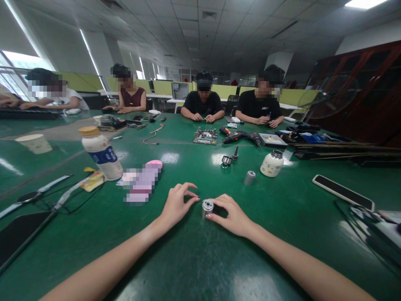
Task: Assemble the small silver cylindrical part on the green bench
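In front of me on the green table stands a small silver metal cylinder [206, 211], upright, with a round hub and small holes in its top face. My right hand [230, 215] grips it from the right, thumb on the near side and fingers at the back. To its left is my left hand [178, 202], apart from the cylinder; thumb and a fingertip come together in a pinch while another finger stretches out. Whatever the pinch holds, if anything, is too small to make out. A similar metal cylinder [249, 178] stands farther off to the right.
Beyond are a metal ring-shaped part [226, 161], a dark geared part [235, 154], a cream jar [272, 164], power drills [241, 136] and a circuit board [205, 136]. A bottle [102, 154] stands left; a phone [343, 192] lies right. Several people sit across the table.
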Tool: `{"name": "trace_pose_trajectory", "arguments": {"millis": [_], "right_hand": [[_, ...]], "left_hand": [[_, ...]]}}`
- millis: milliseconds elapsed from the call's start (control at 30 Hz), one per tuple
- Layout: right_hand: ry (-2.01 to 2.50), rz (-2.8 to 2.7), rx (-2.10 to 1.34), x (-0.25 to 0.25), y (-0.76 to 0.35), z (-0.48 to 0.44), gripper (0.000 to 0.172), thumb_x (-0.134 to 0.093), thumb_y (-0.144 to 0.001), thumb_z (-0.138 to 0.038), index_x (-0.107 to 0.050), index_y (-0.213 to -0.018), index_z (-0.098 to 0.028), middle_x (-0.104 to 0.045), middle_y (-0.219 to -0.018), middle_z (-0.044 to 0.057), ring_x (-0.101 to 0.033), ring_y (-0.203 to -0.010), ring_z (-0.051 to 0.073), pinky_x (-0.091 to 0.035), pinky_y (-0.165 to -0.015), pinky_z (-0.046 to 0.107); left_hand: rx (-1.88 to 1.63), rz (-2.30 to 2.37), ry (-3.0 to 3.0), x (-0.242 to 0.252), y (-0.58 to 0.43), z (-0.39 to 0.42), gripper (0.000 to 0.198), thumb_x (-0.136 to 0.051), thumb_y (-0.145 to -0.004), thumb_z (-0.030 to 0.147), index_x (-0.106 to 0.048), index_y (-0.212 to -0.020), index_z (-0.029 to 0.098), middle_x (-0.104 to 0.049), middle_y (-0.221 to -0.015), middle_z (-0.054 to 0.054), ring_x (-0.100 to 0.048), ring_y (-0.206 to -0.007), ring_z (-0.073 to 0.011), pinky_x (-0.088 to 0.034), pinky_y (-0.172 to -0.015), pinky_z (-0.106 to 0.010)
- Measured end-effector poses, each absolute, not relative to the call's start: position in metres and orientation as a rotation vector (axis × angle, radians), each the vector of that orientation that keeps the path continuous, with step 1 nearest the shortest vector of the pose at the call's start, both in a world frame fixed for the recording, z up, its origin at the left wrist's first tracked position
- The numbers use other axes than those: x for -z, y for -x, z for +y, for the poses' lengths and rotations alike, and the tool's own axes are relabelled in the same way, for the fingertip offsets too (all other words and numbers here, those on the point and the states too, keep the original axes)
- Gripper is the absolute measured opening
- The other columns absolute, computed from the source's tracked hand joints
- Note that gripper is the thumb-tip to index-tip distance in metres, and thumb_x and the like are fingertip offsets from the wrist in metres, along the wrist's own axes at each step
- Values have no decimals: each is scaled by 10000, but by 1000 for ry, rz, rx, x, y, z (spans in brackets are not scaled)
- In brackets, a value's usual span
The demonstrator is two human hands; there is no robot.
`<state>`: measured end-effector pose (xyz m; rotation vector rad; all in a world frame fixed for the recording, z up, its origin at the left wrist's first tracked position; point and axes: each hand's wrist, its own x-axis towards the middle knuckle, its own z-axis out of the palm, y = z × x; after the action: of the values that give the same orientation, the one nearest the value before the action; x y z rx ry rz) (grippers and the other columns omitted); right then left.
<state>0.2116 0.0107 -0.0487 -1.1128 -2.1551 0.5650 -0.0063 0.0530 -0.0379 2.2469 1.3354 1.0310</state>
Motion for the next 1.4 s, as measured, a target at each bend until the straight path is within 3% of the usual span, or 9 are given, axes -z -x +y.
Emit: {"name": "trace_pose_trajectory", "arguments": {"millis": [267, 433, 933, 1167, 1400], "right_hand": [[1117, -2156, -573, 48, -211, 11, 361, -658, -857, -463, -656, -1161, -269, -704, -1064, 50, -585, -965, 221, -439, -890, 389], [1117, -2151, -561, 51, -211, 12, 373, -662, -855, -456, -646, -1176, -267, -700, -1074, 53, -589, -975, 222, -445, -884, 386], [1095, -2156, -577, 51, -212, 12, 350, -649, -861, -471, -656, -1150, -275, -705, -1048, 37, -586, -959, 219, -432, -865, 375], [1085, -2138, -575, 50, -211, 12, 343, -656, -860, -455, -660, -1151, -273, -701, -1052, 48, -589, -974, 219, -436, -875, 376], [1062, -2160, -519, 48, -210, 11, 308, -658, -870, -416, -653, -1131, -252, -708, -1039, 35, -586, -949, 205, -434, -861, 361]], "left_hand": [[-987, 1254, -2262, 41, 9, 57, 295, -675, -797, 238, -547, -1063, 251, -763, -861, 11, -669, -933, -229, -427, -885, -397], [-1194, 1156, -2075, 13, 2, 46, 287, -664, -815, 305, -527, -1059, 241, -752, -871, 9, -704, -888, -203, -464, -905, -371], [-1071, 1053, -2220, 5, -10, 24, 316, -662, -827, 265, -537, -1117, 251, -750, -927, -3, -662, -982, -214, -422, -922, -377], [-1037, 1014, -2287, 4, -11, 19, 364, -619, -836, 241, -516, -1185, 244, -710, -1116, -58, -613, -1090, -235, -401, -950, -400], [-1057, 1137, -2246, 12, -12, 25, 357, -670, -813, 320, -536, -1137, 251, -752, -860, 16, -647, -962, -229, -390, -897, -394]]}}
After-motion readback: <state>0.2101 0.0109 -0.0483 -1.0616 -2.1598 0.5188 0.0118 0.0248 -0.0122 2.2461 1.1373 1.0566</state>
